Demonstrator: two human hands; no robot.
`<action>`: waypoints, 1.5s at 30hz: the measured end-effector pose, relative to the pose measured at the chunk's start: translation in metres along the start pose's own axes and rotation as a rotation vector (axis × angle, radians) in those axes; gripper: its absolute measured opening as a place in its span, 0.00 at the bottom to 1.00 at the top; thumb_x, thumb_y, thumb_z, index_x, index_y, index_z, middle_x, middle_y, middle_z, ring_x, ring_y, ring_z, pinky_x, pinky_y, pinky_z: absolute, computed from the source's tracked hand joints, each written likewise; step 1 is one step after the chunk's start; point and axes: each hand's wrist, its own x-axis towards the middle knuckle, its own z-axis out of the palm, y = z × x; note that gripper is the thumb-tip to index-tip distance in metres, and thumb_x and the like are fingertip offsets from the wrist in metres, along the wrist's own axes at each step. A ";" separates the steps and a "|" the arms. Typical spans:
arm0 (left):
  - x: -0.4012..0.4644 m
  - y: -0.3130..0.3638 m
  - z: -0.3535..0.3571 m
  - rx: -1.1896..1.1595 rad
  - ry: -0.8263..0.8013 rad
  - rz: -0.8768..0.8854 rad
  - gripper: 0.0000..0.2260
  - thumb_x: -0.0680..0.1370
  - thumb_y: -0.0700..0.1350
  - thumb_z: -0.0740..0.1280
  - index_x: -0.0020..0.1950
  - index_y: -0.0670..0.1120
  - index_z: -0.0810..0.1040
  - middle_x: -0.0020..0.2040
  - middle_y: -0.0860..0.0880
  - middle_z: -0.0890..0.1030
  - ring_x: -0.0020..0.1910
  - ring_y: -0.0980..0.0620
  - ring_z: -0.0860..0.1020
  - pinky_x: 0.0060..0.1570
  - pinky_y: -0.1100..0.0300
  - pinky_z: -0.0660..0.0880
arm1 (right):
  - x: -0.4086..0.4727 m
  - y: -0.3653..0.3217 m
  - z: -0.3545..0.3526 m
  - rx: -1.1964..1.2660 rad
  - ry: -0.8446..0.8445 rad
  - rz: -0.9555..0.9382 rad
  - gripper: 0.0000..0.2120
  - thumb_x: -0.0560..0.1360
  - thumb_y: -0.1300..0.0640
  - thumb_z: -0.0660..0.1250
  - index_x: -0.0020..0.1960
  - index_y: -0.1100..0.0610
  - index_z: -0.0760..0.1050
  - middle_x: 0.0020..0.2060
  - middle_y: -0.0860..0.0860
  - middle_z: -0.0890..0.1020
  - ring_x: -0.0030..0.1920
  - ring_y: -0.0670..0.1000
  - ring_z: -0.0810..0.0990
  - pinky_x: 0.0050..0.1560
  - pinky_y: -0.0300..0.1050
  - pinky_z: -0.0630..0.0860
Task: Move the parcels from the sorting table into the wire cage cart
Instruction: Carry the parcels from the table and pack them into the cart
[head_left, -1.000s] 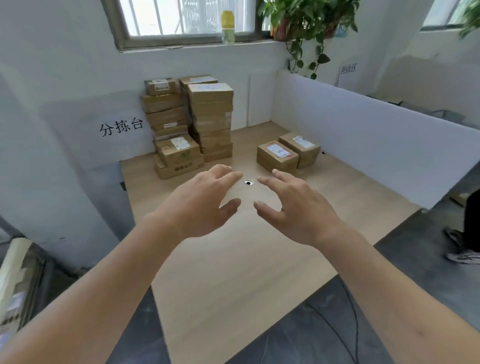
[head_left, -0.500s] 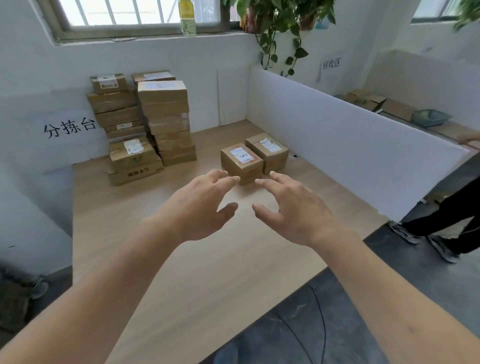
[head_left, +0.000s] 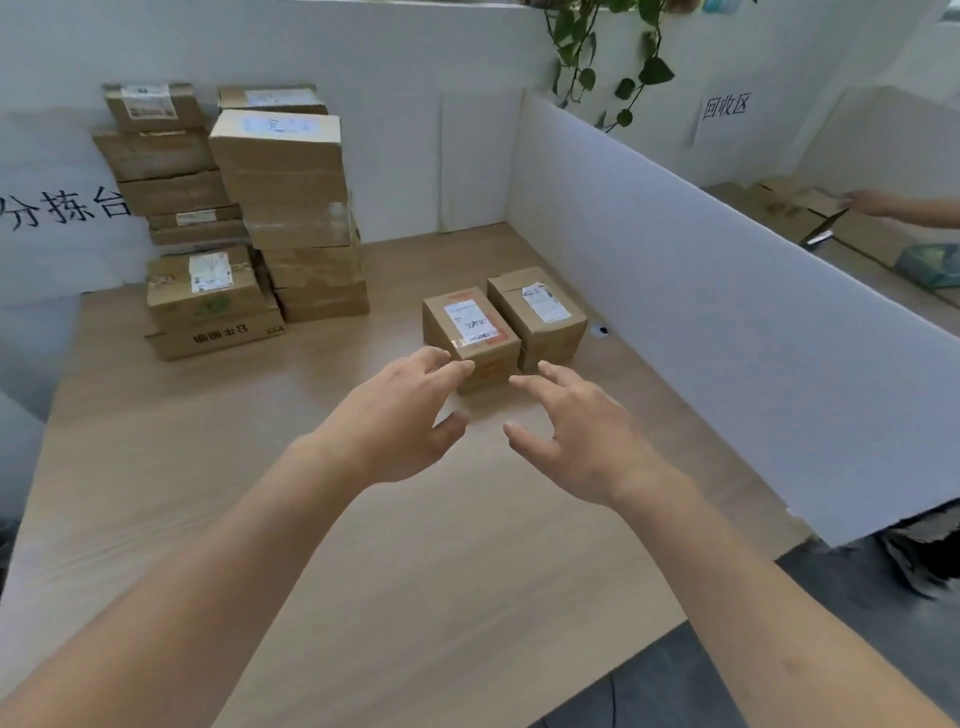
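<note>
Two small cardboard parcels sit side by side on the wooden sorting table (head_left: 208, 467): a near parcel (head_left: 470, 327) with a white and orange label and a second parcel (head_left: 537, 306) to its right. My left hand (head_left: 400, 421) reaches out with spread fingers, its fingertips at the near parcel's front left corner. My right hand (head_left: 576, 436) hovers open just short of the parcel's front right. Neither hand holds anything. Stacks of brown parcels (head_left: 291, 208) stand at the table's back left. The wire cage cart is out of sight.
A white partition panel (head_left: 727, 322) walls the table's right side. Behind it lie flattened cardboard (head_left: 779, 208) and another person's hand (head_left: 872, 202). A trailing plant (head_left: 597, 52) hangs at the back wall. Dark floor (head_left: 727, 675) lies below the table's near right edge.
Both hands have moved forward toward the two small parcels, and the view has closed in on the table. My left fingertips now reach the near parcel's corner.
</note>
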 end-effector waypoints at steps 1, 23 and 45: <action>0.009 0.000 0.003 0.002 -0.010 -0.014 0.27 0.84 0.56 0.62 0.82 0.53 0.63 0.77 0.50 0.66 0.73 0.47 0.69 0.67 0.53 0.72 | 0.009 0.007 -0.001 0.002 -0.013 -0.002 0.29 0.81 0.38 0.62 0.80 0.42 0.64 0.81 0.50 0.61 0.71 0.52 0.73 0.71 0.50 0.68; 0.236 -0.046 0.157 -0.116 -0.131 -0.498 0.25 0.83 0.55 0.63 0.80 0.52 0.64 0.77 0.46 0.65 0.71 0.42 0.72 0.66 0.48 0.73 | 0.309 0.182 0.082 0.121 -0.281 -0.285 0.26 0.81 0.40 0.64 0.78 0.44 0.68 0.78 0.46 0.66 0.73 0.52 0.71 0.67 0.55 0.74; 0.259 -0.101 0.248 -0.452 -0.126 -0.788 0.28 0.83 0.56 0.64 0.81 0.64 0.58 0.61 0.46 0.67 0.54 0.44 0.75 0.65 0.52 0.72 | 0.359 0.203 0.191 0.288 -0.326 -0.076 0.32 0.78 0.38 0.67 0.78 0.36 0.59 0.60 0.53 0.69 0.59 0.57 0.78 0.64 0.54 0.75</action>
